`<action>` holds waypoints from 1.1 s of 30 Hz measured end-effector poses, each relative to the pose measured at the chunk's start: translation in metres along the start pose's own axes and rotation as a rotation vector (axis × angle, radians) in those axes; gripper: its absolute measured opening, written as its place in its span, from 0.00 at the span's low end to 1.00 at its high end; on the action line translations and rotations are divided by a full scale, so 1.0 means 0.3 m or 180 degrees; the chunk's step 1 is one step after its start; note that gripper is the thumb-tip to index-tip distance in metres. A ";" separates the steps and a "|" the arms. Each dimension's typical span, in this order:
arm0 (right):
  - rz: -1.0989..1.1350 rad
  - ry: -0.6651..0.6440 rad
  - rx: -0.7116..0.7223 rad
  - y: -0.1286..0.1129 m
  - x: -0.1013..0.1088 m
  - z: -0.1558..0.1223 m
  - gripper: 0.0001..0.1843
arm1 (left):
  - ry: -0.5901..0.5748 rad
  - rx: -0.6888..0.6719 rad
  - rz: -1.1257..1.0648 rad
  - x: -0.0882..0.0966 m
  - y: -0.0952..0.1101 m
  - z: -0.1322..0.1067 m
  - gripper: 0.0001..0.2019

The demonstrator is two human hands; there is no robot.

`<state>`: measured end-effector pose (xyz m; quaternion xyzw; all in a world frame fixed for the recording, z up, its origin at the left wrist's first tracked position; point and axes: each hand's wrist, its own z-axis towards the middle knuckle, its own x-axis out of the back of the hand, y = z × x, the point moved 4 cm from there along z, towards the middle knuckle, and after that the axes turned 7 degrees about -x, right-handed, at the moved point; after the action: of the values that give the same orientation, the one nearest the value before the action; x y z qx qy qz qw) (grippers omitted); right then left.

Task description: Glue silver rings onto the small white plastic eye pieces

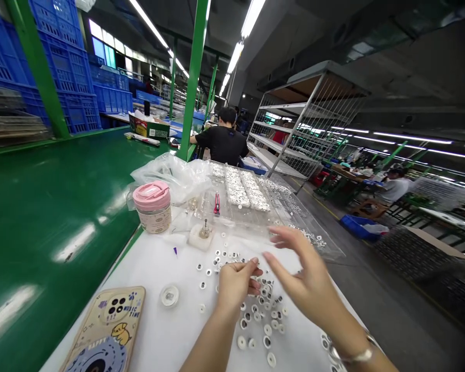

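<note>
Several small white round parts (256, 310) lie scattered on the white work surface (158, 268). My left hand (235, 281) hovers over them with its fingers pinched together; whatever sits between the fingertips is too small to make out. My right hand (300, 274) is just to the right of it, fingers spread and slightly blurred, holding nothing, above the parts and near the edge of a clear plastic tray (256, 206) filled with rows of the same parts.
A pink-lidded cup (153, 205) and a clear plastic bag (170, 173) stand at the back left, a phone (106, 330) at the front left. A small white stand with a pin (203, 233) sits mid-table. A green conveyor (50, 217) runs alongside. A person in black (223, 139) sits ahead.
</note>
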<state>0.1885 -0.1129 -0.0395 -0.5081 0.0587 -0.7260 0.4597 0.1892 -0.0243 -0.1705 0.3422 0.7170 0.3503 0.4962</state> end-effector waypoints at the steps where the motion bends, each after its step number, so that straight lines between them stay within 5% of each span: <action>1: -0.0075 -0.0379 0.0103 -0.032 -0.054 0.036 0.22 | 0.0017 0.0017 0.0030 0.002 0.001 0.001 0.13; 4: -0.0088 -0.1059 0.0159 -0.069 -0.202 0.154 0.18 | 0.0069 0.0035 0.0038 0.009 0.005 0.005 0.11; 9: 0.0137 -0.1506 -0.0307 -0.015 -0.376 0.303 0.16 | 0.0031 -0.0060 -0.0147 0.004 0.008 0.006 0.15; 17: 0.0339 -0.1102 -0.0279 0.028 -0.428 0.328 0.08 | 0.0013 -0.0021 -0.0194 0.001 0.008 0.012 0.13; 22: 0.0728 -0.0534 -0.0493 0.032 -0.342 0.301 0.14 | 0.0064 -0.0012 -0.0179 0.001 0.009 0.013 0.13; 29: 0.1800 0.1091 -0.0792 0.136 -0.015 0.125 0.10 | 0.0073 0.0005 -0.0215 0.008 -0.003 0.014 0.17; 33: 0.1568 0.1251 -0.1023 0.214 0.057 0.011 0.09 | 0.0085 0.0003 -0.0182 0.009 -0.006 0.017 0.18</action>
<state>0.2291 -0.1606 -0.0617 -0.3952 0.3803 -0.6587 0.5151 0.1930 -0.0220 -0.1747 0.3171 0.7331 0.3401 0.4962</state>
